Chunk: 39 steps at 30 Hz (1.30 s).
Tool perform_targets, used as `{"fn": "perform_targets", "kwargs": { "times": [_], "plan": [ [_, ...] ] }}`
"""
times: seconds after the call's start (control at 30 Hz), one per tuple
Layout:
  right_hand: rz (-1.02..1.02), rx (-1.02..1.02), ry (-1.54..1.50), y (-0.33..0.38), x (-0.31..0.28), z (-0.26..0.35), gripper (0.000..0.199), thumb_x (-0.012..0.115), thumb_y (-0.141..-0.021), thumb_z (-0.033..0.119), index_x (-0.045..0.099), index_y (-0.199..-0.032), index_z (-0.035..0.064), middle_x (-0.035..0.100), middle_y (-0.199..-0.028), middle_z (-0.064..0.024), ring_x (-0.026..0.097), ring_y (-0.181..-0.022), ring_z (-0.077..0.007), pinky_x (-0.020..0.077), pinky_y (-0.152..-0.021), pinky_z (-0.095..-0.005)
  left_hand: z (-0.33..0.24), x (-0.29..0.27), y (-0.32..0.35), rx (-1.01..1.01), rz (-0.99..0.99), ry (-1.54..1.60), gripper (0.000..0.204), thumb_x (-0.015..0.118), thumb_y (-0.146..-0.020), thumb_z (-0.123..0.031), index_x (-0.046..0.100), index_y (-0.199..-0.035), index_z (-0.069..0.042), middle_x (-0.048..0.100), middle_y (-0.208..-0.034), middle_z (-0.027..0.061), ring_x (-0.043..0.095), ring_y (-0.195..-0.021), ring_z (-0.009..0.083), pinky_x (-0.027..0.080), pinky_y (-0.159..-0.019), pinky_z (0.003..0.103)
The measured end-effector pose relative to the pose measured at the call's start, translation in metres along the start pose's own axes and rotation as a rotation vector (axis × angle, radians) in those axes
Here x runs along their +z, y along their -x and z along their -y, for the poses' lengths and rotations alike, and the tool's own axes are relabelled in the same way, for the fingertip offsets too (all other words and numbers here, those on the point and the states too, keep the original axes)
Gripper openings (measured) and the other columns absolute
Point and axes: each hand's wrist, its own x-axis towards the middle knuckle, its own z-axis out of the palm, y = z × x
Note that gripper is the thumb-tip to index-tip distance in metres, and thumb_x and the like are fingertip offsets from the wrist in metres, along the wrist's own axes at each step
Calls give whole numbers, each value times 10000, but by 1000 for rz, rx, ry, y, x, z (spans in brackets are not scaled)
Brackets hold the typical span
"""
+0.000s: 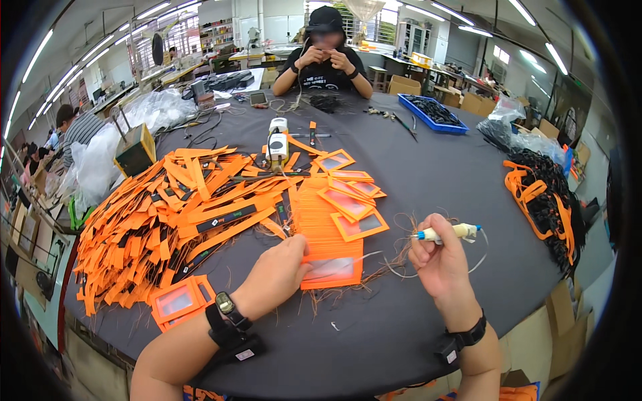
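My left hand (279, 267) is closed at the left edge of a row of overlapping orange fabric pieces (317, 217). Its fingers pinch the nearest piece, an orange-framed clear window (332, 269). To the right, my right hand (438, 259) grips a pen-like tool (449, 232) wrapped in pale yellow, with blue at its tip and a thin pale cord trailing from its back end. That tip points left, above the table and apart from the orange pieces. Loose orange threads lie around the row. Several framed windows (361, 224) rest fanned at the row's far right side.
A large heap of orange strips (147, 220) with black labels covers the table's left. Two framed windows (180, 301) lie before it. A white power adapter (275, 144) stands behind the row. Black straps (552, 200) pile at right, a blue tray (433, 113) farther back. Another person (324, 67) sits opposite.
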Motion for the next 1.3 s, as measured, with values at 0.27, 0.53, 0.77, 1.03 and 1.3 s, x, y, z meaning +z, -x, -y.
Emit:
{"fn": "perform_targets", "kwargs": {
  "times": [0.27, 0.53, 0.77, 1.03, 1.3],
  "plan": [
    [-45, 30, -11, 4, -19, -11, 202, 617, -909, 240, 510, -798, 109, 454, -591, 10, 478, -505, -112, 341, -480, -246, -9, -43, -13, 63, -273, -71, 218, 629, -806, 33, 609, -1020, -4, 537, -752, 90, 543, -642, 197, 453, -602, 307],
    [-42, -85, 73, 10, -10, -6, 206, 609, -915, 225, 503, -796, 95, 457, -590, 9, 470, -491, -105, 348, -459, -237, 6, -89, 22, -76, -508, 260, 95, 627, -874, -17, 665, -959, 3, 586, -787, 25, 583, -635, 61, 440, -510, 187],
    [162, -269, 309, 40, 31, -13, 153, 600, -915, 155, 532, -818, 58, 540, -665, -22, 494, -520, -77, 391, -458, -216, -30, -69, 84, -537, 220, 655, 167, 616, -908, -116, 666, -986, 24, 660, -770, 70, 638, -631, 119, 515, -536, 242],
    [392, 226, 683, 40, 78, -85, 137, 644, -896, 153, 559, -858, 54, 604, -705, -7, 551, -555, -39, 434, -477, -189, 4, -39, 92, -73, 156, 186, 161, 606, -874, -52, 668, -1005, 19, 587, -841, 123, 606, -767, 286, 496, -697, 333],
    [447, 203, 752, 37, 70, -123, 126, 645, -897, 141, 562, -851, 58, 606, -699, 3, 557, -571, -32, 445, -492, -177, -1, -55, 102, -214, 197, 153, 152, 685, -830, -119, 642, -927, -11, 588, -888, 110, 604, -763, 274, 485, -670, 350]
  ]
}}
